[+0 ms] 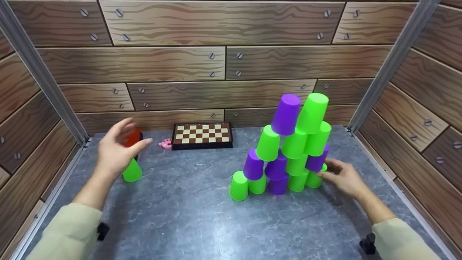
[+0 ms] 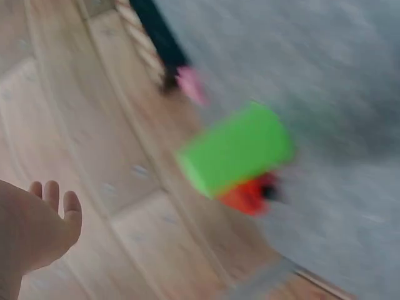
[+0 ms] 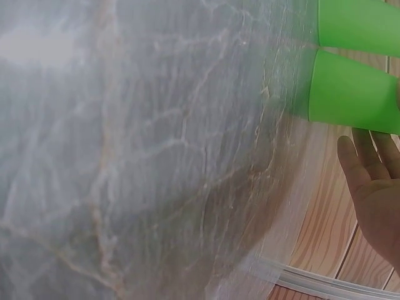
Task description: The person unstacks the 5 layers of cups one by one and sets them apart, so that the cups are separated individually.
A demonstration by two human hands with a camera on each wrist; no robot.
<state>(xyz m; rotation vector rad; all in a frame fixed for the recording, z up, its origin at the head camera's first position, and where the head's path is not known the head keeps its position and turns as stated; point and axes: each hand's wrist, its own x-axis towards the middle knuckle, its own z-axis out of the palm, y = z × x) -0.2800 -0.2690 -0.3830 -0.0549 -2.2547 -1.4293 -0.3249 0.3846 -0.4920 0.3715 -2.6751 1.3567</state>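
Note:
In the head view, green and purple plastic cups stand upside down in a tiered stack, topped by a purple cup (image 1: 286, 114) and a green cup (image 1: 313, 113). My right hand (image 1: 343, 178) is at the bottom right corner, its thumb in front of a green cup (image 3: 353, 94) and its fingers at the far side. In the right wrist view the fingertips lie along that cup's side. My left hand (image 1: 117, 146) hovers at the left with fingers spread, holding nothing. Below it stands a single green cup (image 1: 132, 171); an orange-red object (image 1: 133, 138) is partly hidden behind the hand.
A checkered game board (image 1: 203, 134) lies at the back of the grey marbled table (image 1: 173, 216). Beside its left end is a small pink object (image 1: 166, 143). Wood-patterned walls (image 1: 202, 65) enclose the table at the back and sides.

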